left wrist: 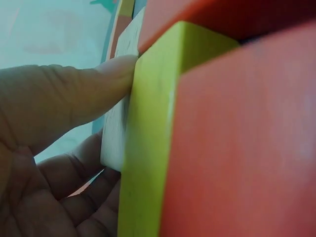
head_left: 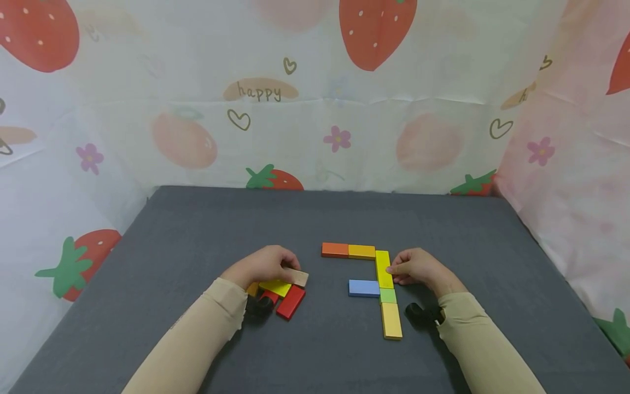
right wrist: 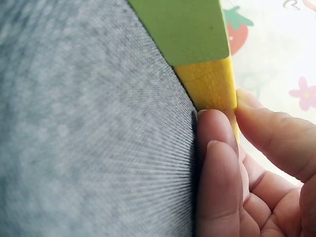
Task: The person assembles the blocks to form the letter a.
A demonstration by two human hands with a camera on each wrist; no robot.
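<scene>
My left hand point(head_left: 268, 265) pinches a plain wooden block point(head_left: 298, 278) between thumb and fingers, over a small pile on the left. In the left wrist view the thumb lies against that block point(left wrist: 117, 128), beside a yellow block point(left wrist: 150, 123) and a red one point(left wrist: 242, 133). My right hand point(head_left: 420, 269) holds a long yellow block point(head_left: 383, 262), with the thumb on its top and curled fingers at its right side. Below it in the same column sit a green block point(head_left: 388, 296) and a pale yellow block point(head_left: 391, 322). The fingers partly hide the yellow block in the right wrist view.
An orange block point(head_left: 334, 250) and an amber block point(head_left: 361, 251) form a row at the column's top. A blue block point(head_left: 363, 288) juts left from its middle. Another red block point(head_left: 291, 302) lies by the pile. A patterned curtain point(head_left: 305, 137) borders the dark table point(head_left: 236, 219).
</scene>
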